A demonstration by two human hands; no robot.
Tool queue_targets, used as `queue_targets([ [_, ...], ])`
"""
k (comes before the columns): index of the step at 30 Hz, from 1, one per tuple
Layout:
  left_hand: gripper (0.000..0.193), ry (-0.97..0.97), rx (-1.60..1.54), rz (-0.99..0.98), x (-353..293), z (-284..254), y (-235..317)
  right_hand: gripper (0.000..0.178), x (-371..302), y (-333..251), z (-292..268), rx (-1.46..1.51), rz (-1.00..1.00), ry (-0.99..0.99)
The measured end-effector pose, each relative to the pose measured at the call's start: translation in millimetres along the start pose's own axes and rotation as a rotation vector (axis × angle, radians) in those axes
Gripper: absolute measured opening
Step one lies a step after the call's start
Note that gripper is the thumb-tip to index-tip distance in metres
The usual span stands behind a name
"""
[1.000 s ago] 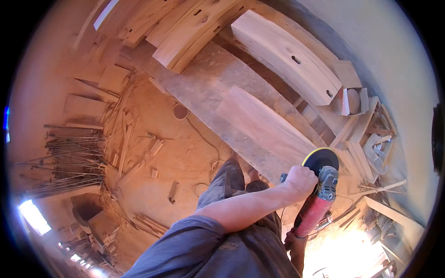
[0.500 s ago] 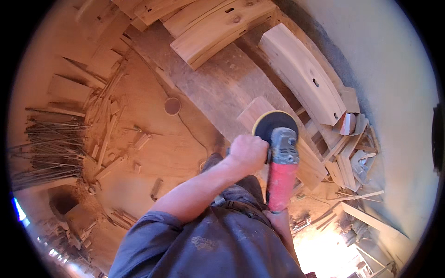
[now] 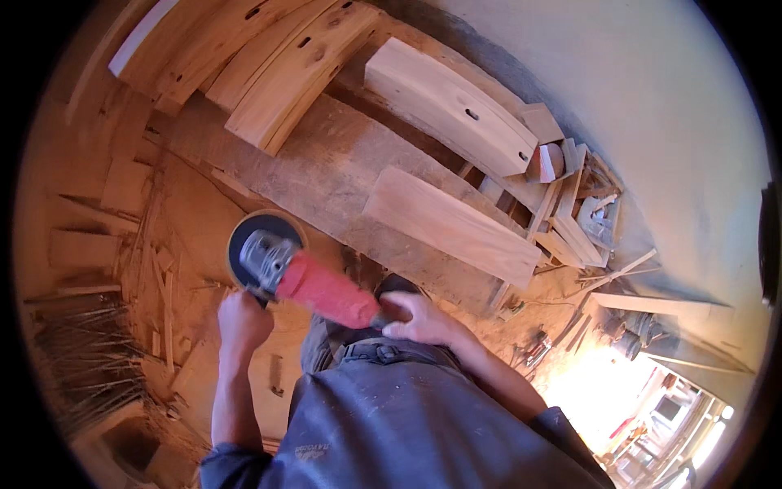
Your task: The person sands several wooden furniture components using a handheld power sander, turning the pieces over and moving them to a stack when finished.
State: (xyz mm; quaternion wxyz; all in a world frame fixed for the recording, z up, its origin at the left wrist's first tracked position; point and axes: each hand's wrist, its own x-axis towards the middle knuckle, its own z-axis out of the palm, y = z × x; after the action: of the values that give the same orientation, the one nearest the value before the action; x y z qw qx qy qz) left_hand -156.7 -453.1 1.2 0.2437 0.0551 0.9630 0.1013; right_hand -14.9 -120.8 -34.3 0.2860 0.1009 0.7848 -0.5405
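A red and grey angle sander [image 3: 326, 291] with a round disc pad [image 3: 265, 242] spans the space in front of my waist, its head at the left. My left hand [image 3: 244, 322] is closed around the side handle near the head. At the rear end, my right hand [image 3: 419, 318] is closed on the tool where the body narrows to a dark tip. The disc sits off the bench's near edge, apart from the wood. To its right, a flat pale wooden board [image 3: 452, 224] lies on the dusty workbench [image 3: 326, 175], with nothing touching its top.
Thick wooden beams with slots [image 3: 305, 73] lie across the bench's far left; another slotted beam [image 3: 452, 106] is by the wall. Offcuts [image 3: 574, 232] pile up at the right end. Thin sticks [image 3: 90, 350] are heaped at the left on a sawdust-covered floor.
The sander has swung left, off the board and away from the bench, both hands still on it. The board is now uncovered. My view has turned, shifting the bench leftward.
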Motion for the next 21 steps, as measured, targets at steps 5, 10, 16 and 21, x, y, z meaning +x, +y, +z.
queue_targets([
  [5, 0.02, -0.079, 0.058, -0.34, -73.7, 30.1, -56.1, 0.105, 22.9, 20.6, -67.4, -0.78, 0.068, 0.526],
  [10, 0.01, -0.155, -0.369, -0.638, -146.0, 52.3, -45.3, 0.111, 42.8, 103.3, -124.6, -0.978, -0.139, 0.582],
  [16, 0.005, -0.168, -0.548, -0.734, -193.0, 93.2, -49.4, 0.108, 47.4, 53.3, -187.5, -0.696, -0.015, 0.271],
  [21, 0.009, -0.158, -0.541, -0.768, -204.2, 97.8, -28.2, 0.091, 79.0, 105.8, -258.9, -0.114, 0.043, 0.135],
])
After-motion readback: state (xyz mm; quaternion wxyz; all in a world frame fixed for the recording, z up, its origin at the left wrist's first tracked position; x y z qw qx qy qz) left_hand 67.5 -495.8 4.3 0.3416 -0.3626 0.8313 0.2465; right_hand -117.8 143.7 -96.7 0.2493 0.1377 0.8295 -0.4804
